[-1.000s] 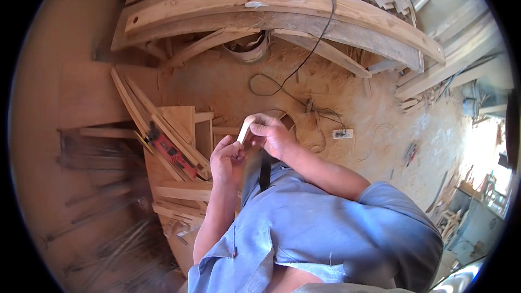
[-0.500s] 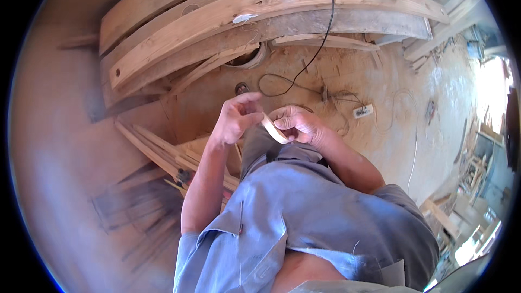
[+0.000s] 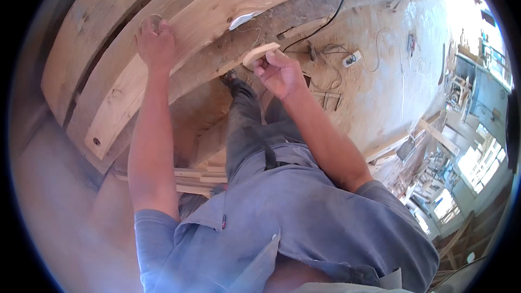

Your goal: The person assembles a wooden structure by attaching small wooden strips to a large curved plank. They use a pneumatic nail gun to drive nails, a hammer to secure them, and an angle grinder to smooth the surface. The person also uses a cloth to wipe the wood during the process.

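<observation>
My right hand [image 3: 279, 75] pinches a small, pale, curved piece of wood [image 3: 261, 52] by its right part, held up in front of my body. My left arm reaches out to the bench, where my left hand [image 3: 156, 44] is closed around a small round, ring-like thing [image 3: 152, 20] at the far side of the long plank. The hand hides most of that round thing, so its kind is not clear. Under my left wrist runs the long light wooden plank [image 3: 211, 32], which has a hole near its left end.
A scrap of white paper or cloth [image 3: 244, 20] lies on the plank's near edge. A black cable [image 3: 341, 5] hangs over the bench to the dusty floor [image 3: 374, 84], near a white power strip [image 3: 351, 58]. Wooden strips [image 3: 201, 176] lie low beside my left arm.
My hands have parted. The left let go of the curved wood piece and reached forward-left to the bench; the right lifted the piece away. My view has shifted closer to the bench.
</observation>
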`<control>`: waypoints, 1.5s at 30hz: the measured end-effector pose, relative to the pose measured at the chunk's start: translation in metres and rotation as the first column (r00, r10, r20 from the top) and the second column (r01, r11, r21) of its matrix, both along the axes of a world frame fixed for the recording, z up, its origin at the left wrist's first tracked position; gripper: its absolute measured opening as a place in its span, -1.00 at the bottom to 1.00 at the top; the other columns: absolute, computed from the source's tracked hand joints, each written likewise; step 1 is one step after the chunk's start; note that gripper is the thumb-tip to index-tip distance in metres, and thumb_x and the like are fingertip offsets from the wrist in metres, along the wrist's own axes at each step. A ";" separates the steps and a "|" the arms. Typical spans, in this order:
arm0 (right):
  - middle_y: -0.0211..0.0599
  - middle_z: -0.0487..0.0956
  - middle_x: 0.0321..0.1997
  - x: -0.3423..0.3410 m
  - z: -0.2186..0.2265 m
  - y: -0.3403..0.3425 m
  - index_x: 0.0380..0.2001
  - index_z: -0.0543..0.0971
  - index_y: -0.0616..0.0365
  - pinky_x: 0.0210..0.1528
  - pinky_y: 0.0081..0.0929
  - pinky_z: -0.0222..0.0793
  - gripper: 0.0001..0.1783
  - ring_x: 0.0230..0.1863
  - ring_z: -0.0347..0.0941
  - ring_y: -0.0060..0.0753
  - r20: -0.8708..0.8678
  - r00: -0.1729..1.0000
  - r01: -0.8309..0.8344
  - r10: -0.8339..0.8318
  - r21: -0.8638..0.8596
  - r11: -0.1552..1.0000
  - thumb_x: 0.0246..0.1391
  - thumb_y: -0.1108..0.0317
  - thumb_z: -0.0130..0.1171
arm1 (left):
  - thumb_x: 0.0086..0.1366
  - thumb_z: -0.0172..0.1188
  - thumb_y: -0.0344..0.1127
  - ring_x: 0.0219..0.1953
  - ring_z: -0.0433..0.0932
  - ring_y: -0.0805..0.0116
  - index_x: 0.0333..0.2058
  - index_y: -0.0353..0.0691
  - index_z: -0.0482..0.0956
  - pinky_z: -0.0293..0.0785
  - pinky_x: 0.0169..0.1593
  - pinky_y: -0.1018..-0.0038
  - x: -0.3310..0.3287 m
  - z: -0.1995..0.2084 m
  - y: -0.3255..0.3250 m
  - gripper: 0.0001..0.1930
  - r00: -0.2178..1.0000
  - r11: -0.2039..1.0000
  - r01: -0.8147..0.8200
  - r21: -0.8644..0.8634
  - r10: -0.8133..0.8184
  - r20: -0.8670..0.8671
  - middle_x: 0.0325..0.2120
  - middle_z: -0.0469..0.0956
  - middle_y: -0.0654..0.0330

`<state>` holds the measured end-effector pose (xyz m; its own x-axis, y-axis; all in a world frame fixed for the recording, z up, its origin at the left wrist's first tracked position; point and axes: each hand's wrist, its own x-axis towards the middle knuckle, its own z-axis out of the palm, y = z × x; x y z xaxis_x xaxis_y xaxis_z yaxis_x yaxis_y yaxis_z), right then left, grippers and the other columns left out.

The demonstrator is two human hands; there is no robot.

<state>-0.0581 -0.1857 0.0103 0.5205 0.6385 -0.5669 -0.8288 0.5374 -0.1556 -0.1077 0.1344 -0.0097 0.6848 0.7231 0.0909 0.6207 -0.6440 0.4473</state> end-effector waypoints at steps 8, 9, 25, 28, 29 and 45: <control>-0.16 0.60 -0.22 0.025 -0.027 0.028 -0.13 0.51 0.28 -0.28 -0.36 0.49 -0.85 -0.27 0.56 -0.21 -0.063 0.967 0.214 -0.248 -0.328 0.920 0.24 0.55 0.11 | 0.49 -0.18 -0.04 0.12 0.53 0.01 0.00 -0.13 0.66 0.36 0.20 0.02 0.026 -0.006 -0.011 -0.54 0.946 0.999 0.043 0.005 -0.039 -0.321 -0.04 0.67 0.08; -0.16 0.60 -0.23 0.025 -0.027 0.031 -0.14 0.51 0.27 -0.28 -0.37 0.49 -0.86 -0.27 0.56 -0.21 -0.079 0.962 0.219 -0.263 -0.356 0.908 0.24 0.55 0.11 | 0.49 -0.18 -0.05 0.12 0.53 0.01 -0.01 -0.12 0.66 0.37 0.19 0.03 0.025 -0.005 -0.010 -0.55 0.944 0.999 0.044 0.019 -0.036 -0.327 -0.04 0.67 0.08; -0.20 0.60 -0.26 0.043 -0.035 0.053 -0.16 0.52 0.25 -0.29 -0.38 0.52 -0.86 -0.29 0.57 -0.25 -0.063 0.969 0.195 -0.237 -0.390 0.900 0.22 0.52 0.18 | 0.47 -0.19 -0.11 -0.02 0.57 -0.04 -0.18 -0.17 0.68 0.40 0.07 0.03 0.026 -0.007 -0.012 -0.57 0.941 0.997 0.045 0.062 -0.022 -0.338 -0.16 0.68 0.01; -0.23 0.58 -0.30 0.045 -0.024 0.056 -0.18 0.50 0.24 -0.36 -0.44 0.47 -0.86 -0.35 0.56 -0.33 0.009 0.974 0.204 -0.225 -0.455 0.867 0.20 0.54 0.19 | 0.46 -0.18 -0.12 -0.04 0.56 -0.04 -0.20 -0.16 0.68 0.40 0.05 0.04 0.026 -0.008 -0.010 -0.58 0.928 0.994 0.075 0.074 -0.043 -0.371 -0.19 0.67 0.02; -0.24 0.58 -0.32 0.044 -0.020 0.057 -0.19 0.50 0.24 -0.42 -0.49 0.44 -0.86 -0.39 0.55 -0.36 0.051 0.975 0.214 -0.217 -0.482 0.850 0.19 0.55 0.20 | 0.45 -0.18 -0.13 -0.04 0.56 -0.04 -0.21 -0.16 0.68 0.40 0.04 0.04 0.025 -0.010 -0.008 -0.58 0.924 0.993 0.087 0.078 -0.051 -0.379 -0.20 0.67 0.02; -0.11 0.61 -0.31 0.011 -0.054 0.039 -0.09 0.39 0.25 -0.50 -0.55 0.50 -0.77 -0.45 0.62 -0.32 0.328 0.865 0.502 -0.381 -0.539 0.676 0.21 0.60 0.11 | 0.48 -0.24 -0.12 0.02 0.54 0.01 -0.18 -0.17 0.67 0.37 0.11 0.02 0.024 -0.010 -0.009 -0.54 0.928 0.991 0.118 0.067 -0.087 -0.362 -0.14 0.66 0.12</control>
